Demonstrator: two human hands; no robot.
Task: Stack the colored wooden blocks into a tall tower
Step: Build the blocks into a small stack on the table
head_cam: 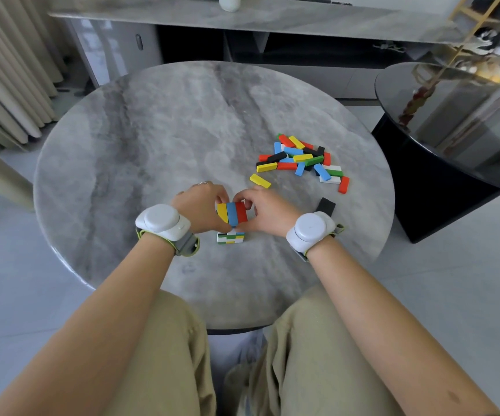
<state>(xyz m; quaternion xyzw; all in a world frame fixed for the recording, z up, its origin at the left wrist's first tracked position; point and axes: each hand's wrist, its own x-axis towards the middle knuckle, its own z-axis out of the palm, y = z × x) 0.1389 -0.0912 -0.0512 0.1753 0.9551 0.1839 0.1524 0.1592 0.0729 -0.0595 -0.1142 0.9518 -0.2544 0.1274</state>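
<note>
Two hands [201, 205] [265, 212] pinch three smooth rectangular blocks [232, 212] atop the tower [230, 237].

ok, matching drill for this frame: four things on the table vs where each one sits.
Things: 1 tower; 2 block pile; 3 lone black block; 4 lone yellow block.
Places: A just right of the right hand; B between right hand and left hand; C between block pile and hands; D far right of the table.
Pairs: 1-B, 2-D, 3-A, 4-C.
</note>
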